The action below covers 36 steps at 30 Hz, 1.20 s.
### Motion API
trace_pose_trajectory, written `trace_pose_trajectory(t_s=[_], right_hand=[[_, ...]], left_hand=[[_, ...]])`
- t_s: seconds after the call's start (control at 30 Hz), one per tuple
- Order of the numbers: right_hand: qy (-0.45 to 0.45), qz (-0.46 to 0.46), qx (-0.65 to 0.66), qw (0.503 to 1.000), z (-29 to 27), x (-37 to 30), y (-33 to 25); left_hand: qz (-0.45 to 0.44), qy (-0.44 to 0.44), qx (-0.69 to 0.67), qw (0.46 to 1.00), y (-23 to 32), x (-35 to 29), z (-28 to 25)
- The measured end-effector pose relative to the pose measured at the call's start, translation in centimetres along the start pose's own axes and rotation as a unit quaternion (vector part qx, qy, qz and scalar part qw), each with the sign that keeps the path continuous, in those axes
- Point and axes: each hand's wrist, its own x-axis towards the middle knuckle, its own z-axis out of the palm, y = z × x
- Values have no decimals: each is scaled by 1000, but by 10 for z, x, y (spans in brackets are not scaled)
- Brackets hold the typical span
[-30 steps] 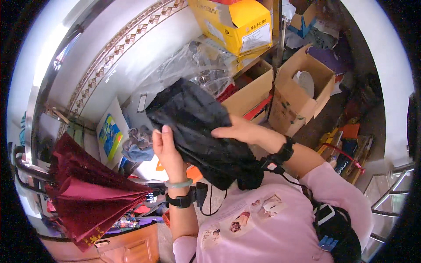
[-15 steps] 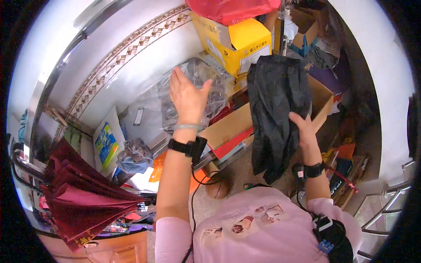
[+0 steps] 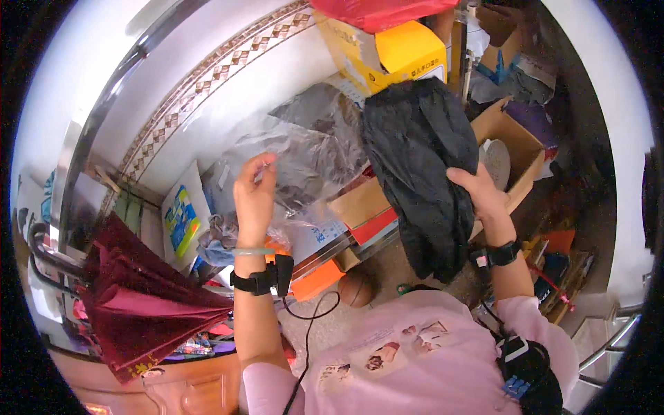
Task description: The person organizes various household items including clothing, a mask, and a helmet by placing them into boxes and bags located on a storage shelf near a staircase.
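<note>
A long, folded piece of black cloth (image 3: pixel 422 173) hangs from my right hand (image 3: pixel 478 190), whose thumb lies over its right edge. What kind of article the cloth is does not show. On the left, my left hand (image 3: pixel 254 197) is closed in a pinch on the edge of a crumpled clear plastic bag (image 3: pixel 304 152). The plastic spreads from these fingertips across the shelf toward the wall, and something grey shows through it. Behind the black cloth stands an open cardboard box (image 3: pixel 529 155) with a round whitish item (image 3: pixel 495 164) inside.
A yellow box (image 3: pixel 415 52) under a red bag (image 3: pixel 384 12) stands at the back. At left are a folded dark-red umbrella (image 3: pixel 138 297) and a bundled grey-blue cloth (image 3: pixel 218 242). A basketball (image 3: pixel 355 289) lies on the floor below the shelf; a metal rack (image 3: pixel 609 346) is at right.
My left hand has drawn down and left, its fingers going from spread to pinched, and the clear plastic has stretched toward it. The black cloth has shifted slightly left in my right hand.
</note>
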Motion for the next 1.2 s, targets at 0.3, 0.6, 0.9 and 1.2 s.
trace_pose_trajectory(t_s=[0.3,0.6,0.9,1.2], right_hand=[[-343,-46,2,938,99,-2,-43],[-283,-86,-399,868,81,29,4],[-427,6,-314,848,101,43,39],[-274,-156,-448,837,140,-10,35]], left_hand=[[-285,119,-521,796,-94,-60,2],[-150,79,-49,984,2,-24,2],[32,125,58,990,48,-38,19],[39,97,24,994,43,-59,27]])
